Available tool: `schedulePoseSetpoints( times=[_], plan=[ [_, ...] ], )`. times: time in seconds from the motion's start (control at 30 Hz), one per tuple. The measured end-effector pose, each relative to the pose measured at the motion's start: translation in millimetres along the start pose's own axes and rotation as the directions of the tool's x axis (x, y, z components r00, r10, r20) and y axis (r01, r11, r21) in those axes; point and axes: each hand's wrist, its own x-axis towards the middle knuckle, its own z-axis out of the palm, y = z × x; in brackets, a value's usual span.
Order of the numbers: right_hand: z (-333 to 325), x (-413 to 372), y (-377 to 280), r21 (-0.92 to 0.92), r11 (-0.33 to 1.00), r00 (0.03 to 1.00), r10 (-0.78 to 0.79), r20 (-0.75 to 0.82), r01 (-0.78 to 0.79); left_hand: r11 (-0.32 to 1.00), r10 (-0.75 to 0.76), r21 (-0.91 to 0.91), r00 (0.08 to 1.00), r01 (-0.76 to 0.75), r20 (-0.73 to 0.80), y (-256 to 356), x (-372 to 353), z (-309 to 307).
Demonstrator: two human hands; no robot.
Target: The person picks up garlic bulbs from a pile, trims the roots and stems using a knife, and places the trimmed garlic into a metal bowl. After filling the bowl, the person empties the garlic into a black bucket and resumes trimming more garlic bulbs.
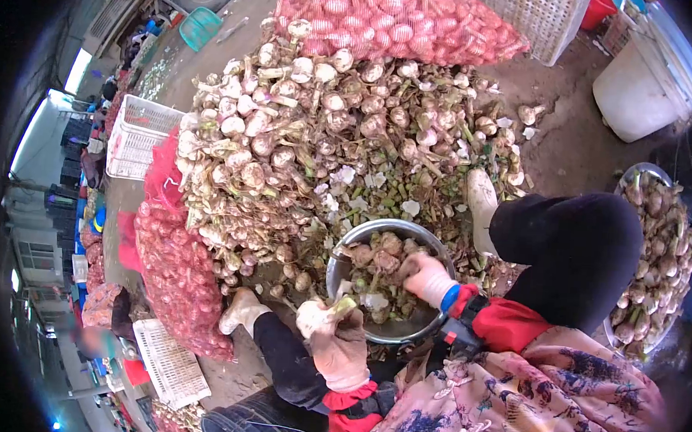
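My left hand, at the lower middle, is closed round a pale garlic bulb with a short green stem, just outside the bowl's near left edge. A round metal bowl stands between my legs, holding garlic bulbs and cut green stem pieces. Over the bowl's right side is my right hand, its fingers curled together; whatever they grip is hidden. Beyond the bowl spreads a large heap of garlic with stems.
Red net sacks of garlic lie at the back and left. White crates stand at the left. A white bucket and a garlic-filled basin are at the right. My feet flank the bowl.
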Motion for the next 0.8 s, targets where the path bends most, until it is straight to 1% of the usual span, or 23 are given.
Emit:
schedulePoseSetpoints(
  times=[0.03, 0.07, 0.1, 0.13, 0.17, 0.2, 0.23, 0.27, 0.3, 0.33, 0.37, 0.4, 0.47, 0.5, 0.53, 0.6, 0.63, 0.67, 0.7, 0.73, 0.77, 0.8],
  plan=[
    [-5.2, 6.9, 0.7, 0.165, 0.986, 1.000, -0.020, 0.001, 0.020, 0.979, -0.043, 0.196, 0.994, 0.063, -0.103, -3.9, 7.2, -7.7],
    [-10.8, 13.1, 0.0, 0.327, 0.944, 0.999, -0.040, -0.006, 0.039, 0.975, -0.052, 0.213, 0.996, 0.068, -0.078, -12.6, 12.7, -21.5],
    [-15.1, 12.7, -5.4, 0.410, 0.912, 1.000, -0.018, -0.023, 0.026, 0.883, 0.013, 0.467, 0.992, 0.048, -0.128, -28.3, 21.2, -54.9],
    [-17.9, 12.3, -11.3, 0.491, 0.871, 0.999, 0.003, -0.038, 0.016, 0.724, 0.089, 0.688, 0.984, 0.042, -0.154, -43.4, 32.9, -86.0],
    [-17.1, 13.5, -10.2, 0.488, 0.873, 0.999, 0.008, -0.041, 0.013, 0.533, 0.048, 0.841, 0.989, 0.091, -0.137, -50.0, 45.2, -95.8],
    [-14.8, 12.7, -7.7, 0.514, 0.857, 0.997, -0.003, -0.083, 0.045, 0.359, 0.073, 0.933, 0.997, 0.011, -0.040, -59.5, 55.3, -100.4],
    [-13.0, 12.7, -5.6, 0.538, 0.839, 0.992, -0.011, -0.125, 0.078, 0.099, 0.102, 0.994, 0.995, -0.034, 0.024, -64.8, 60.2, -107.2],
    [-12.9, 12.6, -6.7, 0.535, 0.842, 0.992, -0.005, -0.124, 0.071, -0.168, 0.112, 0.983, 0.990, -0.072, 0.092, -61.2, 65.6, -85.6],
    [-13.4, 11.4, -10.0, 0.418, 0.908, 0.993, 0.035, -0.114, 0.016, -0.150, 0.139, 0.981, 0.980, -0.120, 0.141, -61.8, 74.6, -70.2],
    [-12.8, 11.1, -11.3, 0.293, 0.955, 0.991, 0.075, -0.108, -0.040, -0.148, 0.137, 0.982, 0.981, -0.114, 0.135, -63.0, 87.2, -56.8],
    [-1.3, 24.3, 12.0, 0.290, 0.957, 0.997, 0.011, -0.082, 0.013, -0.331, 0.018, 0.930, 0.985, -0.158, 0.173, -64.5, 101.0, -44.4],
    [-1.1, 22.8, 7.6, 0.285, 0.958, 0.997, 0.011, -0.077, 0.011, -0.494, -0.106, 0.843, 0.977, -0.215, 0.187, -66.7, 113.2, -36.0],
    [0.0, 20.4, -1.0, 0.352, 0.936, 0.999, 0.045, -0.027, -0.032, -0.691, -0.208, 0.655, 0.952, -0.306, 0.225, -92.4, 145.6, -52.1],
    [7.1, 24.3, 8.2, 0.403, 0.915, 0.999, -0.010, -0.042, 0.027, -0.753, -0.226, 0.551, 0.928, -0.359, 0.295, -99.1, 154.5, -50.4],
    [13.8, 27.8, 17.2, 0.405, 0.913, 0.997, -0.016, -0.078, 0.046, -0.752, -0.220, 0.556, 0.930, -0.354, 0.294, -100.7, 162.9, -50.9],
    [9.4, 22.6, 7.2, 0.450, 0.891, 0.995, -0.011, -0.099, 0.055, -0.711, -0.353, 0.581, 0.916, -0.396, 0.191, -93.9, 171.4, -42.5],
    [3.7, 19.1, -0.4, 0.447, 0.893, 0.996, -0.004, -0.093, 0.046, -0.637, -0.355, 0.635, 0.898, -0.436, 0.260, -85.0, 170.5, -42.8],
    [-5.4, 15.8, -15.3, 0.469, 0.883, 0.999, 0.030, -0.042, -0.007, -0.635, -0.357, 0.641, 0.900, -0.431, 0.251, -76.2, 172.7, -41.0],
    [-8.7, 14.8, -22.3, 0.487, 0.871, 0.998, 0.064, 0.014, -0.063, -0.575, -0.339, 0.713, 0.910, -0.402, 0.240, -67.5, 176.3, -39.2],
    [-5.8, 16.1, -21.2, 0.482, 0.873, 0.997, 0.073, 0.025, -0.076, -0.509, -0.321, 0.778, 0.920, -0.367, 0.225, -57.6, 179.4, -38.9],
    [-2.8, 18.0, -20.2, 0.498, 0.865, 0.997, 0.073, 0.008, -0.068, -0.492, -0.288, 0.788, 0.923, -0.371, 0.255, -45.5, 182.2, -39.8],
    [-0.2, 19.7, -19.6, 0.513, 0.857, 0.997, 0.073, -0.010, -0.058, -0.444, -0.281, 0.822, 0.926, -0.358, 0.251, -37.3, 186.4, -39.5]
  ],
)
